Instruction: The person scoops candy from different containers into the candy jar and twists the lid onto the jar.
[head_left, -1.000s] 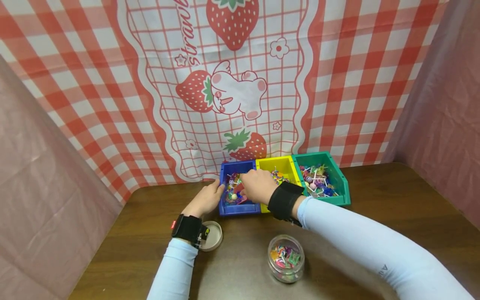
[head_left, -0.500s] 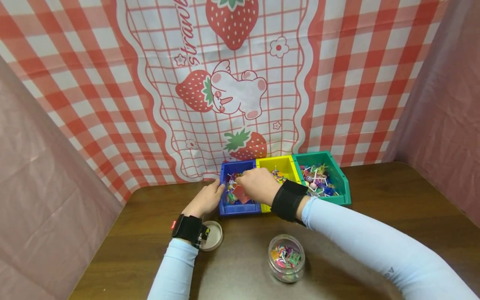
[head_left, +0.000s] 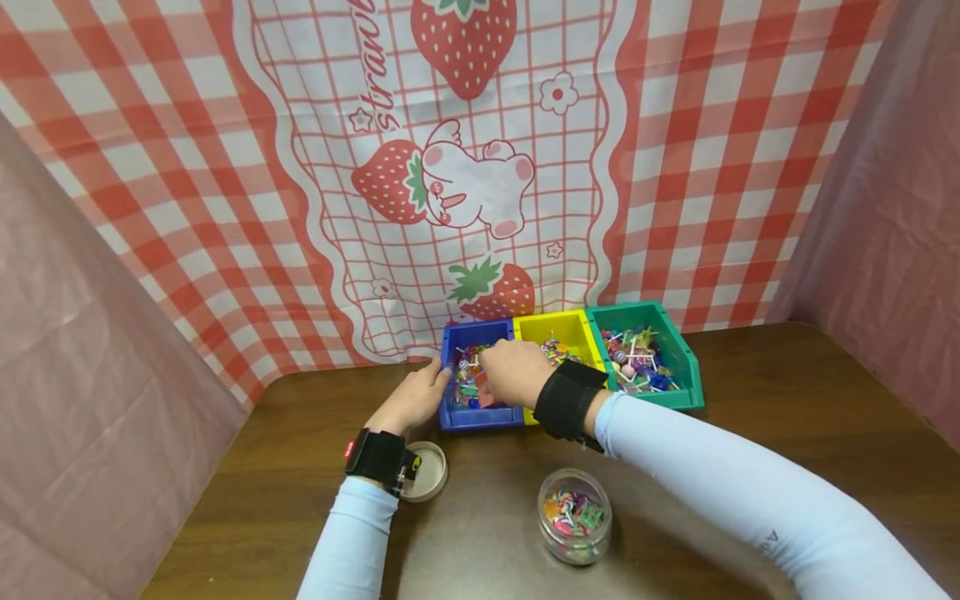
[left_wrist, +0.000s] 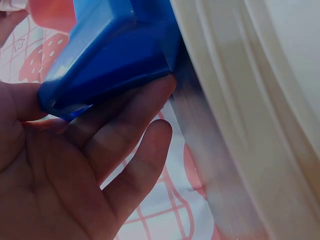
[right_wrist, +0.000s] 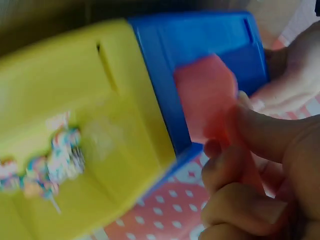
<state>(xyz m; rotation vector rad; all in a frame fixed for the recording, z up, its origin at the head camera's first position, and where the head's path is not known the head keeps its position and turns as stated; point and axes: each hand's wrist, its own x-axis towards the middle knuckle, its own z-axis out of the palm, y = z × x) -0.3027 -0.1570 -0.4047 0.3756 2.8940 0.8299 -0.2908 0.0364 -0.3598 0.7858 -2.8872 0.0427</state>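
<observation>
Table [head_left: 480, 533]: brown, with a shiny patch at the near side.
Jar [head_left: 557, 546]: see-through, its top off, candy [head_left: 576, 510] inside; it has not moved.
Lid [head_left: 429, 472]: white, lying near the left wrist.
Left hand [head_left: 408, 402]: thumb and fingers pinch the side of the blue bin [head_left: 480, 419], same as a second ago.
Right hand [head_left: 517, 373]: fingers curled round the pink scoop [right_wrist: 207, 95].
Pink scoop: its wide end is in the blue bin. The right hand has just slid back a tiny bit to the right, so the digging seems to go on there. I can't tell if the scoop holds candy.
Yellow bin [head_left: 551, 325], green bin [head_left: 630, 317]: next in the row, with more candy.
Cloth [head_left: 675, 167]: red and white checks, hanging behind.
</observation>
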